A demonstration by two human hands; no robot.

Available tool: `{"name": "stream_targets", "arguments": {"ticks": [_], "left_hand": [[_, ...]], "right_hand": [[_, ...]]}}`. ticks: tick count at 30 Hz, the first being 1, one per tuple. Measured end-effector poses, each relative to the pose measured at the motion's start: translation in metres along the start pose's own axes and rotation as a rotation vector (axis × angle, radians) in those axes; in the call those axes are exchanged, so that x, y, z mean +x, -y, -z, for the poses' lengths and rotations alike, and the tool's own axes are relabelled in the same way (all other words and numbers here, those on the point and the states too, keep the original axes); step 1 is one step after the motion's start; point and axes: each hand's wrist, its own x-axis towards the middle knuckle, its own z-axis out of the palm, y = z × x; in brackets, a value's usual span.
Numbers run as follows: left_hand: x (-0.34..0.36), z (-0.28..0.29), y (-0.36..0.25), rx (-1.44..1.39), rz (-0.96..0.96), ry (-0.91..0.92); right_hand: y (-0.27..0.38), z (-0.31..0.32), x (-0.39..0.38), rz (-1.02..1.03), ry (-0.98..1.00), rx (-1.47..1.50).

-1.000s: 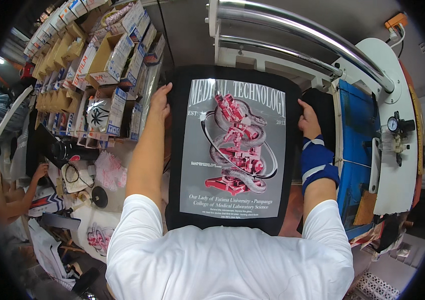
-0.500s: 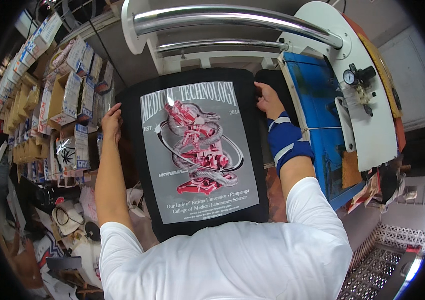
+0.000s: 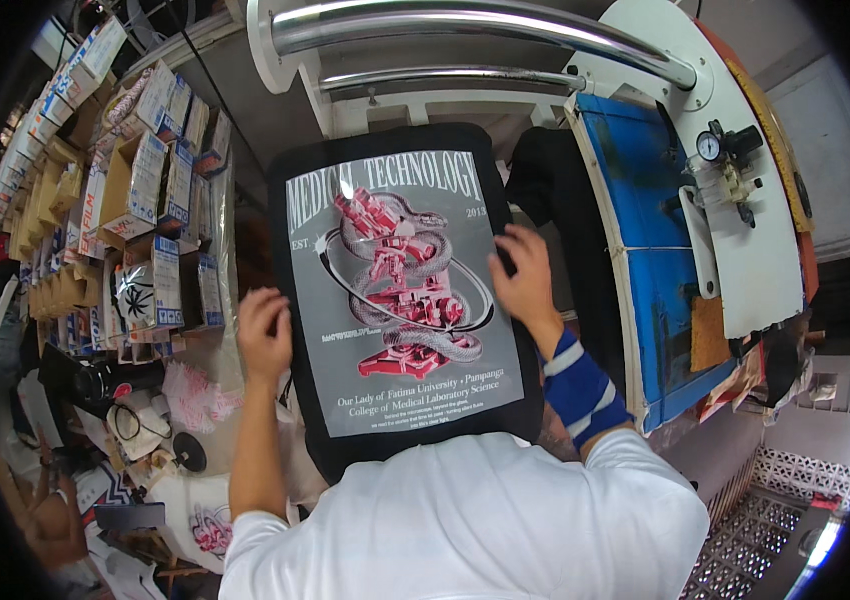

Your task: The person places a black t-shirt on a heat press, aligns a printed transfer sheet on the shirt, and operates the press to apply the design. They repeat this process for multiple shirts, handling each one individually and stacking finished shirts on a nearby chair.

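Note:
In front of me black fabric lies stretched flat over a platen with rounded corners. On it sits a large grey rectangular print with pale lettering and a red microscope wrapped by a grey snake; a glossy spot shines near its top. My left hand is beside the fabric's left edge, fingers loosely bent and the thumb apart, holding nothing. At the right edge of the print my right hand has its fingers spread and slightly curled, with nothing in them. Whether its fingertips touch the fabric I cannot tell.
Beyond the platen is a white machine frame with a thick chrome bar. On the right lie a blue padded panel and a pressure gauge. More black fabric hangs beside the platen. Stacked cardboard boxes line the left.
Both hands have let go of the fabric's side edges and drawn nearer to me. My right hand has come inward to the print's edge; my left has moved slightly right.

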Motion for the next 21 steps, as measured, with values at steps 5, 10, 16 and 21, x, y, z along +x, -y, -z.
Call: {"name": "stream_targets", "arguments": {"ticks": [5,10,16,21], "left_hand": [[-0.042,0.003,-0.047,-0.032,0.068,0.153],[-0.046,0.001,-0.046,-0.014,0.054,0.162],[-0.045,0.0,-0.046,0.009,0.043,0.175],[-0.046,-0.001,-0.047,-0.002,0.059,0.159]], "right_hand": [[0.033,0.013,-0.038,-0.024,0.222,-0.118],[0.032,0.011,-0.037,-0.022,0.18,-0.07],[0.031,0.008,-0.038,-0.036,0.143,-0.049],[0.034,0.007,-0.037,-0.039,0.13,-0.066]]}}
